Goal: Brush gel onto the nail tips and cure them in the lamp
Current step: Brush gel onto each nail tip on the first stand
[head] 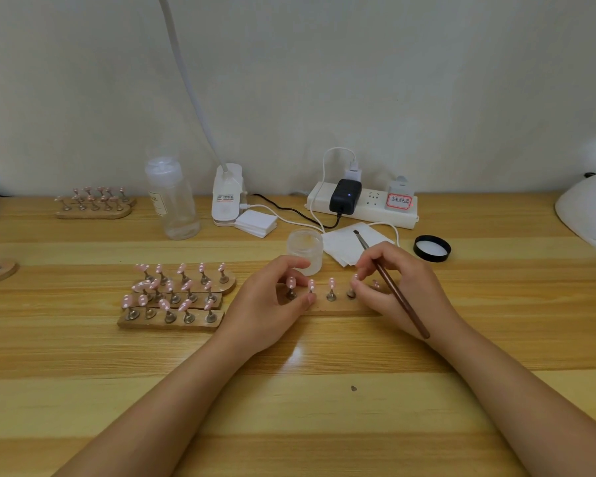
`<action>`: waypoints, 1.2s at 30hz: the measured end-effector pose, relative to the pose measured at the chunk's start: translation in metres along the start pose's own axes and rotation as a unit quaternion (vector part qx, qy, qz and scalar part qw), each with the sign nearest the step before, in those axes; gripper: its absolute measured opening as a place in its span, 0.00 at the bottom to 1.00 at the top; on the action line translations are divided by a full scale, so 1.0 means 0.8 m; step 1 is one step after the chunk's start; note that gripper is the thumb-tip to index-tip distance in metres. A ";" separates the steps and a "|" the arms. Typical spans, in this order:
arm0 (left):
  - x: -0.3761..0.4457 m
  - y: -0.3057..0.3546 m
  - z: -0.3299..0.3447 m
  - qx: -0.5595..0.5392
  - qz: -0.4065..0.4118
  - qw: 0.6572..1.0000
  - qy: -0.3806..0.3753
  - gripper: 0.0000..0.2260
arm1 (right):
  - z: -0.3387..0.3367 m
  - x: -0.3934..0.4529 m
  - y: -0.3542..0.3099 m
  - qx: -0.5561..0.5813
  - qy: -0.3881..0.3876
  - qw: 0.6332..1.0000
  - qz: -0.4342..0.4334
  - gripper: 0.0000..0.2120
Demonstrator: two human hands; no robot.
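A wooden holder strip (338, 306) lies mid-table with pink nail tips (331, 283) on small metal stands. My left hand (272, 301) curls over its left end, thumb and fingers around the stand of one tip. My right hand (398, 287) grips a brown brush (396, 290), bristles pointing up and away, while its fingertips pinch a tip stand near the strip's right end. An open frosted gel jar (305, 251) stands just behind the strip. A white curing lamp (587, 211) sits at the far right edge.
Three more holder strips with pink tips (176, 297) lie to the left. Behind are a clear bottle (171, 201), white pads (257, 223), a power strip (362, 204), tissues (348, 244), a black jar lid (431, 247) and another tip holder (93, 203).
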State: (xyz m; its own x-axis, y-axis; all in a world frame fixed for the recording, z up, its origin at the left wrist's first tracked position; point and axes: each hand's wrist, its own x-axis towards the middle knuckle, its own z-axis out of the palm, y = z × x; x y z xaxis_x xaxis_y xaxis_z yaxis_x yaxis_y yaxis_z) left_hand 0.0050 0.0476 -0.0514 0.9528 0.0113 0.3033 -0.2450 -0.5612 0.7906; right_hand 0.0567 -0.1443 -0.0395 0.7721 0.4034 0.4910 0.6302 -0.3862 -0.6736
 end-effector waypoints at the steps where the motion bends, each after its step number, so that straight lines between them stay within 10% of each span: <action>1: 0.000 0.000 0.000 0.000 -0.001 1.000 -0.001 0.17 | 0.001 0.000 0.000 0.005 0.012 1.000 0.004 0.15; 22: -0.006 0.016 0.000 0.028 0.170 0.983 0.069 0.14 | 0.034 -0.004 -0.026 -0.077 0.096 0.974 -0.189 0.08; 36: -0.004 0.012 -0.001 -0.011 0.175 0.974 0.141 0.09 | 0.030 -0.002 -0.025 -0.017 0.109 0.984 -0.141 0.17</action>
State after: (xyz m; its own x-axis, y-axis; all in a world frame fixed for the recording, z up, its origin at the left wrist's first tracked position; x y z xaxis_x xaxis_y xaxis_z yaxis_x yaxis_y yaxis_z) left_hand -0.0006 0.0426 -0.0445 0.7230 0.0512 0.6890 -0.5532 -0.5544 0.6217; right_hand 0.0406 -0.1170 -0.0400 0.5631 0.3126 0.7650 0.8214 -0.3136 -0.4764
